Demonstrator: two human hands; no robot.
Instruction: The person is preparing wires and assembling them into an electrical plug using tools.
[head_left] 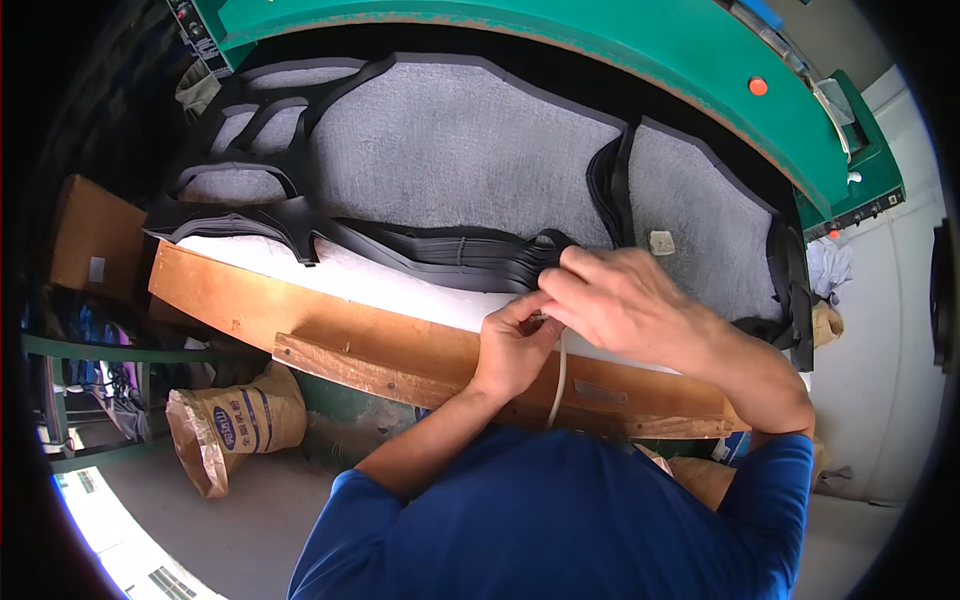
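My left hand (515, 350) and my right hand (625, 300) meet at the front edge of the bench, fingertips pinched together. Between them a small pale piece shows, mostly hidden by the fingers. A white cord (558, 385) hangs down from this spot over the wooden edge, and whether it is tied to the piece cannot be seen. Just beyond my fingers lies a stack of black foam-like sheets (470, 262), its front edges fanned in layers. Grey fabric-like panels (450, 140) show inside the black cut-out frames. On the right panel rests a small off-white block (661, 242).
A green machine beam (560, 50) with an orange button (758, 86) arches across the back. The wooden bench front (230, 295) carries a raised strip (360, 370). A paper sack (250, 425) stands at lower left beside a green rack (110, 350); a cardboard box (95, 240) sits farther left.
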